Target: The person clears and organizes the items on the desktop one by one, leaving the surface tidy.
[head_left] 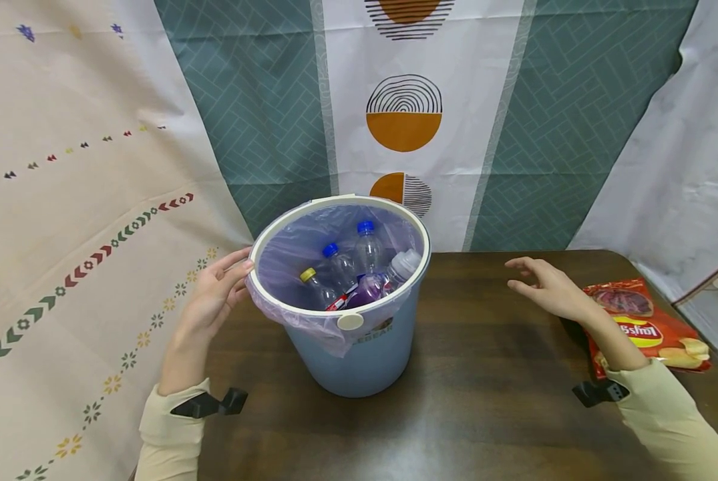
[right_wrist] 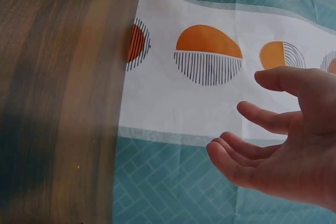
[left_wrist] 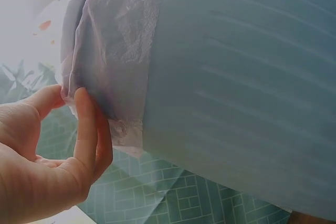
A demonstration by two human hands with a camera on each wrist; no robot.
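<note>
A blue trash bin [head_left: 359, 364] with a cream rim stands on the brown table, lined with a thin pale purple bag [head_left: 283, 314] folded over the rim. My left hand [head_left: 211, 294] pinches the rim and liner at the bin's left side; the left wrist view shows the thumb [left_wrist: 48, 98] at the edge and the fingers against the outside. Inside lie several clear plastic bottles [head_left: 367, 250] with blue, yellow and white caps. My right hand [head_left: 548, 290] hovers over the table right of the bin, fingers loosely bent, holding nothing.
A red Lay's chip bag [head_left: 641, 327] lies at the table's right end, partly behind my right forearm. A patterned cloth [head_left: 274, 87] hangs behind the table, with a cream printed cloth [head_left: 82, 220] at the left.
</note>
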